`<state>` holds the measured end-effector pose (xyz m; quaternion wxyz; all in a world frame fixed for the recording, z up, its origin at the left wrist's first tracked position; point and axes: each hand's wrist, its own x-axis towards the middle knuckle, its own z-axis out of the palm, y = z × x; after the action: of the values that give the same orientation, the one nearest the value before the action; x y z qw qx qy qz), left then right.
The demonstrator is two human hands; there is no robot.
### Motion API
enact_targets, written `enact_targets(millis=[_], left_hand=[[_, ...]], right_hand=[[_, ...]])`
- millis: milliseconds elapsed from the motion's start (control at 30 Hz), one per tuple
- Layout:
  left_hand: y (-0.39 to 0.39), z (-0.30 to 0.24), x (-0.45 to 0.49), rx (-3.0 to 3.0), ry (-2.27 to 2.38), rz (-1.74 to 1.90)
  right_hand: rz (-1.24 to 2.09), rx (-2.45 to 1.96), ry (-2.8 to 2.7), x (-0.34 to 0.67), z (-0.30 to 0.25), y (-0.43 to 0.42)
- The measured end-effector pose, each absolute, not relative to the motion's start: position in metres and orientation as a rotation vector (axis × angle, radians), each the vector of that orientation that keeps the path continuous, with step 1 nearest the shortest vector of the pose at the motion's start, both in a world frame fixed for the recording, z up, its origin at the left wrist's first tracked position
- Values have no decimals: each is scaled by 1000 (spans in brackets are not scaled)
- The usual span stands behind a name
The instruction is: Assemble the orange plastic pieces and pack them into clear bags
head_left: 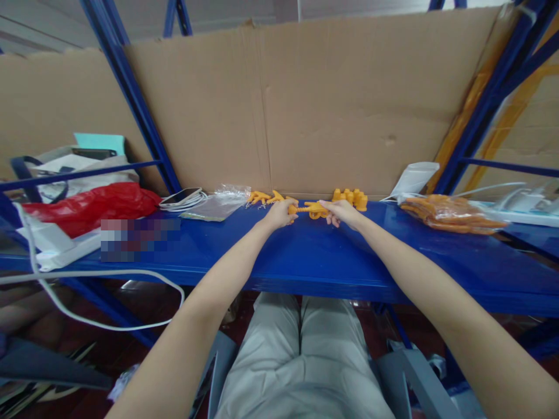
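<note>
Both hands meet over the blue shelf, one at each end of an orange-yellow plastic piece (311, 208). A thin, ridged stem on this piece spans the gap between them. My left hand (278, 215) is closed around its left end. At the wider right end, my right hand (343, 213) pinches with thumb and forefinger, the other fingers curled below. Its exact kind is too small to make out. Behind my left hand lie several branching orange-yellow plastic parts (260, 197). Just beyond my right hand stands a cluster of chunky orange-yellow parts (356, 199).
The blue shelf (305, 256) backs onto a cardboard panel (340, 105). Left are a clear plastic bag (218, 209), a phone (181, 198) with a coiled cable, a red bag (100, 206) and a power strip (72, 247). A bagged orange bundle (449, 214) lies right.
</note>
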<state>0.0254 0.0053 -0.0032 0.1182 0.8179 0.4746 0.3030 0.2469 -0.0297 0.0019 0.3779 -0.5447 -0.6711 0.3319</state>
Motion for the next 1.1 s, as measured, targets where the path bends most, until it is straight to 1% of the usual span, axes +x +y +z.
enact_targets(millis=[333,567,933,1000,1100], left_hand=[[9,-7,24,2337,1344,928],[5,-6,26,2339,1325,917],[-8,0,34,2195,1257,924],[-11,4,35,2124,1229,909],[-12,6,35,2037,1146,880]], right_hand=[[796,-1216,-1729,256,-6,-18],[742,-1178,-1797,262,-6,-14],[784,-1175,-1788,267,-2,-18],[715,-1173,-1770,263,-2,-18],[432,-1187,-1763,255,-3,-20]])
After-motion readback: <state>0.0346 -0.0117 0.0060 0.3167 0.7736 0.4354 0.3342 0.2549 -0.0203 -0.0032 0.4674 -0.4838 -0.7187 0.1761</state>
